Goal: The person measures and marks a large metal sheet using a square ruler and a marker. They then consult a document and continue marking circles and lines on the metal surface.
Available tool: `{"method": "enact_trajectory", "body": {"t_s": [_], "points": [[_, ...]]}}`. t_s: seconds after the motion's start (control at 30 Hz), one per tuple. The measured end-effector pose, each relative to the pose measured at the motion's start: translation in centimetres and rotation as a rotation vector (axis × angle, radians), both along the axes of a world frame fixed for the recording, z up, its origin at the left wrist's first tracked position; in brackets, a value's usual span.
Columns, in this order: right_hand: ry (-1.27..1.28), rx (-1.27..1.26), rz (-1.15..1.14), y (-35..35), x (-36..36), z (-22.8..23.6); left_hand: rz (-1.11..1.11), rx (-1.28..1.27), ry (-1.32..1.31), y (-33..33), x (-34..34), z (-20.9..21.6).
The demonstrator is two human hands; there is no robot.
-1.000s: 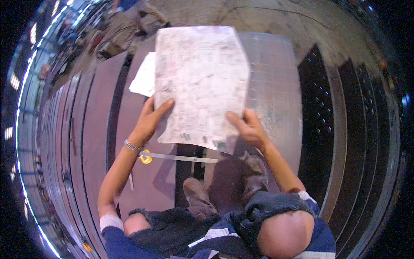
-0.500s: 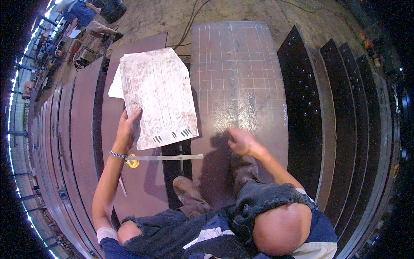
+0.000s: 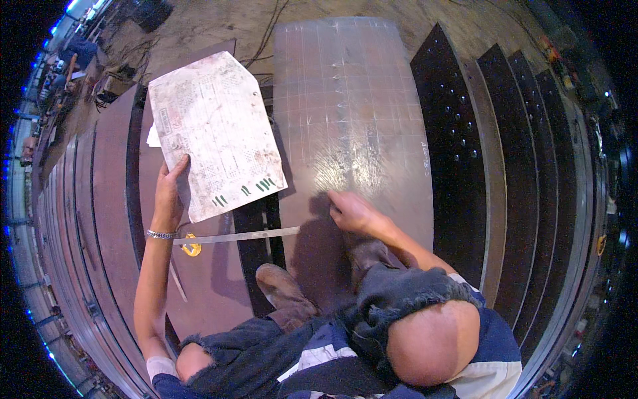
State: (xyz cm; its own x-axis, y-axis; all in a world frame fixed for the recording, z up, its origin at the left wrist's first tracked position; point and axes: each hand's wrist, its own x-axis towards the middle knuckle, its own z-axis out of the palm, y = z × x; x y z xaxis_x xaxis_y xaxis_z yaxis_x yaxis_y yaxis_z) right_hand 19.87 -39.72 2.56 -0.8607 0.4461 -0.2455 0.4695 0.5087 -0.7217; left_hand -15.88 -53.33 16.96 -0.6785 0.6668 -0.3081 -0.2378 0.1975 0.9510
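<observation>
The paper sheet is clamped in your left hand, thumb on top, above the left-side plate, partly hiding a white paper. Your right hand curls over the scribed plate; I cannot tell whether it holds anything. Nearer you, a pale strip bridges both plates beside a yellow object.

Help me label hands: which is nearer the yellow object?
Left. The left hand, holding the paper, is just beyond the yellow object; the right hand is well to its right.
</observation>
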Motion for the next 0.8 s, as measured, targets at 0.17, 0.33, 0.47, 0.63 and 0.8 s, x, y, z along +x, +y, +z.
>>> {"method": "enact_trajectory", "body": {"t_s": [0.17,0.33,0.47,0.63,0.8], "points": [[-0.001,0.037,-0.156,2.1,3.0,-2.2,0.002,-0.026,0.013,-0.1,0.4,0.7],[-0.308,0.273,-0.414,4.8,7.9,-1.8,0.03,-0.08,0.014,0.2,0.9,1.4],[-0.545,0.364,-0.618,5.9,11.6,-3.9,0.007,-0.041,0.011,0.0,0.4,1.3],[-0.485,0.462,-0.53,5.5,11.4,-5.0,-0.034,-0.008,0.014,0.3,0.3,1.0],[-0.543,0.448,-0.44,6.0,10.3,-4.5,0.003,-0.046,-0.012,0.6,0.6,1.5]]}}
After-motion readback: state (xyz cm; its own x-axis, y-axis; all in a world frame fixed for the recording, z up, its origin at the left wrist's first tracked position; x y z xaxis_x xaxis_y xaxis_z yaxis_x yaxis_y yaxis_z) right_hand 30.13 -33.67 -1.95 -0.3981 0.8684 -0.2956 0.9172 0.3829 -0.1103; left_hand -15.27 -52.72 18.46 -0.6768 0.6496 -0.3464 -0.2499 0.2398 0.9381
